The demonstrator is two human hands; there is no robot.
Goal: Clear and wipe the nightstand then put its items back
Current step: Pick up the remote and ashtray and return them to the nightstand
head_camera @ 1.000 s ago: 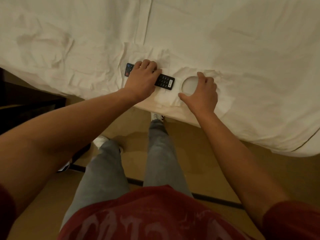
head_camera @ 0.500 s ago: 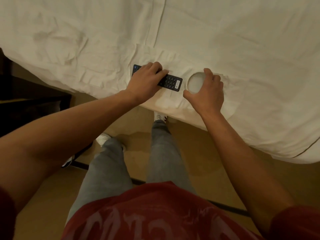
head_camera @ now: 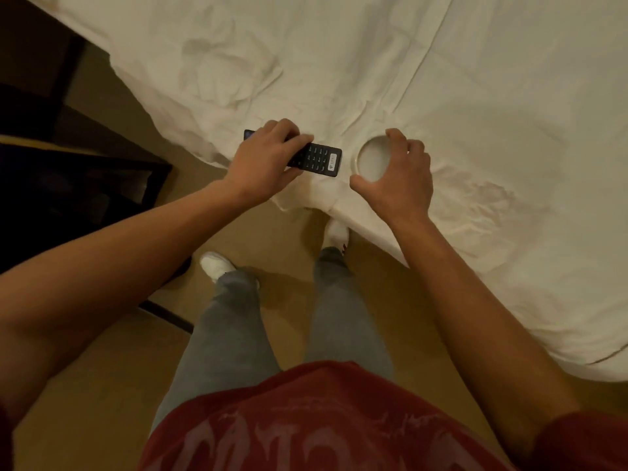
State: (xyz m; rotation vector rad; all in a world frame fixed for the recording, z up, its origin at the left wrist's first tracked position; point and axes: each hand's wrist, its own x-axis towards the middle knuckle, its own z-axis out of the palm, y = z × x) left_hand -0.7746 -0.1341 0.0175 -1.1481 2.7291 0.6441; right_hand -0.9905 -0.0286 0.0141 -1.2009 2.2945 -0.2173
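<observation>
The left hand (head_camera: 263, 161) grips the remote (head_camera: 317, 159) and the right hand (head_camera: 399, 175) curls around the dish (head_camera: 372, 160), both on the bed (head_camera: 475, 96) near its edge, so a loose lift could drop either onto the floor.
</observation>
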